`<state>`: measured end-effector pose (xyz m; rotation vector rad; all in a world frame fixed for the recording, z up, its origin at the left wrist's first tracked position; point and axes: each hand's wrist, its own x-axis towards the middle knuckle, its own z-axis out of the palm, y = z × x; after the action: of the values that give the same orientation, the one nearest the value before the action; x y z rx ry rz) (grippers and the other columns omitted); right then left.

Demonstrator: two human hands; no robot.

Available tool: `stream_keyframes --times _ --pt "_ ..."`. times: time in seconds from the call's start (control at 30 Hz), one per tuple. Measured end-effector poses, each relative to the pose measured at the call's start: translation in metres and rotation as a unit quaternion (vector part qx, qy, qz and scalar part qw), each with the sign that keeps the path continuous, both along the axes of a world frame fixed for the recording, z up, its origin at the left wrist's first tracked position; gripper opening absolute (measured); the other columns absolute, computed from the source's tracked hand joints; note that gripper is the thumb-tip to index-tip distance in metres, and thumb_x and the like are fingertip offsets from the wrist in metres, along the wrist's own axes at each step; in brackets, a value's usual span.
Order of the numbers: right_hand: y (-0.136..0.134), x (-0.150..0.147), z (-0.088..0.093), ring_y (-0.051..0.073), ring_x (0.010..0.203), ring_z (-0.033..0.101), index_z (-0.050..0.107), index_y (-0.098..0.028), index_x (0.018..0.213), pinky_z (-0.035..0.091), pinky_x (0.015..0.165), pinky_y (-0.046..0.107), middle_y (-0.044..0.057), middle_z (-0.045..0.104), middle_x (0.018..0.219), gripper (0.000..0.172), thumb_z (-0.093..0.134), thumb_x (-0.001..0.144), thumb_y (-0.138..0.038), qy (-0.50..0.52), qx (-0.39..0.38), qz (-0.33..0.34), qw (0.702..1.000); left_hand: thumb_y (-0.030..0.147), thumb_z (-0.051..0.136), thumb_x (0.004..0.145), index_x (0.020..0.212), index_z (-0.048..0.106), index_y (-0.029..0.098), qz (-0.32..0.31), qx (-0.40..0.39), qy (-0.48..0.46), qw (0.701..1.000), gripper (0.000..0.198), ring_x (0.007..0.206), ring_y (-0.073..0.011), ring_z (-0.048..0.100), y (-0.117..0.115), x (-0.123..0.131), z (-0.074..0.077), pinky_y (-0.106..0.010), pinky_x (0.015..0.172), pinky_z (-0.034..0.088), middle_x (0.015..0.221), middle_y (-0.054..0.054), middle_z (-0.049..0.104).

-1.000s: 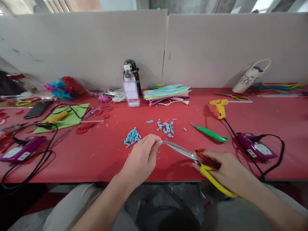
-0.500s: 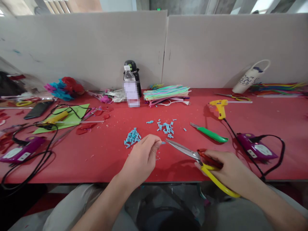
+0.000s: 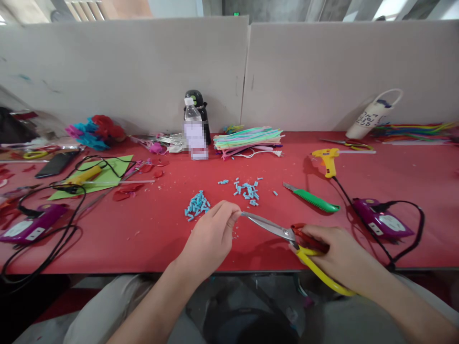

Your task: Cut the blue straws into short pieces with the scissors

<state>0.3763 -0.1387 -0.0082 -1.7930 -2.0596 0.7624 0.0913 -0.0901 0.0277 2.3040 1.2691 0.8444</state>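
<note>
My left hand (image 3: 215,234) is closed in a pinch over the table; the small blue piece in its fingertips is mostly hidden now. My right hand (image 3: 333,253) grips a pair of scissors (image 3: 270,227) with one red and one yellow handle. The blades point left and their tips meet the left fingertips. Behind the left hand lies a heap of short blue pieces (image 3: 197,204). A looser scatter of blue pieces (image 3: 247,191) lies just beyond the scissor tips.
A green utility knife (image 3: 315,200) lies right of the pieces, near a yellow glue gun (image 3: 327,160) and a purple power strip (image 3: 383,222). Pipe cleaners (image 3: 249,138) and a plastic bottle (image 3: 195,134) stand along the back. Cords (image 3: 77,210) tangle at left.
The scissors have moved left, so their tips reach the left fingertips, and the blades look closer together. The left hand has barely moved.
</note>
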Motion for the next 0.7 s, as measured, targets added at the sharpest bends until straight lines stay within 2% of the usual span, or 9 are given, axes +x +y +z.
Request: stream_keyframes --times 0.1,0.3,0.5,0.7 --pt "-0.0002 -0.0005 0.0005 0.018 0.066 0.059 0.058 -0.020 0.071 0.036 0.052 0.023 -0.001 0.060 0.065 0.016 0.062 0.080 -0.032 -0.001 0.005 0.000 1.000 0.023 0.036 0.104 0.087 0.048 0.019 -0.001 -0.013 -0.006 1.000 0.022 0.065 -0.0119 0.046 -0.0006 -0.0005 0.0002 -0.025 0.062 0.036 0.078 0.001 0.053" --pt "-0.0012 -0.0031 -0.0043 0.013 0.056 0.049 0.048 -0.020 0.063 0.030 0.049 0.022 -0.003 0.045 0.057 0.030 0.065 0.081 -0.038 -0.005 0.037 -0.023 0.999 0.022 0.037 0.104 0.085 0.046 0.019 -0.002 -0.015 -0.040 0.999 0.022 0.065 -0.0109 0.046 -0.0013 0.0016 0.0000 -0.023 0.063 0.037 0.076 0.002 0.051" --pt "-0.0021 -0.0074 0.0005 0.014 0.061 0.052 0.051 -0.020 0.072 0.041 0.051 0.021 -0.001 0.054 0.065 0.030 0.065 0.084 -0.045 0.080 0.017 -0.045 0.996 0.024 0.040 0.104 0.089 0.050 0.020 0.005 -0.015 -0.072 0.997 0.018 0.066 -0.0108 0.049 -0.0005 0.0018 -0.0030 -0.023 0.065 0.039 0.075 0.002 0.054" --pt "-0.0026 -0.0022 -0.0011 0.015 0.063 0.053 0.055 -0.020 0.072 0.042 0.052 0.021 0.000 0.056 0.066 0.026 0.064 0.083 -0.041 0.078 0.028 -0.032 0.996 0.023 0.040 0.104 0.089 0.051 0.020 0.002 -0.009 -0.085 0.996 0.018 0.066 -0.0102 0.049 -0.0011 0.0007 -0.0027 -0.022 0.064 0.038 0.075 0.003 0.053"
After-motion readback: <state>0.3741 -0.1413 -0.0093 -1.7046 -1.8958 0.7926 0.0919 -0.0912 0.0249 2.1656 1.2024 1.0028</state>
